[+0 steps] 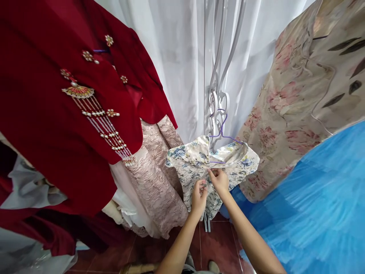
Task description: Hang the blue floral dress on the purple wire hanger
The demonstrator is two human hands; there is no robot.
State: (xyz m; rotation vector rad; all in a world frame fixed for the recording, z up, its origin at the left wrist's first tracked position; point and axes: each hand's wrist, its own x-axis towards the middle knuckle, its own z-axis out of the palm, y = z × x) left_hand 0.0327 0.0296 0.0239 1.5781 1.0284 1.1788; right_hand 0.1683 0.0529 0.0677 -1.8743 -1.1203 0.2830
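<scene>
A white floral garment (194, 152), patterned in blue and yellow, hangs by its shoulders on a purple hanger (221, 131). My right hand (219, 179) pinches the front edge of the garment just below the neckline. Lower and to its left, my left hand (199, 194) is closed at the garment's front, thumb and fingers together. Something small and dark shows at the left fingertips, too small to name. The cloth beneath both hands is partly hidden by them.
White scrolled metal stand (213, 101) behind the garment, before a white curtain (179, 57). A red jacket (45, 125) with beaded ornament and a pink textured skirt (156, 190) hang left. A floral dress (285, 102) and blue tulle (322, 201) are right. Tiled floor (219, 243) lies below.
</scene>
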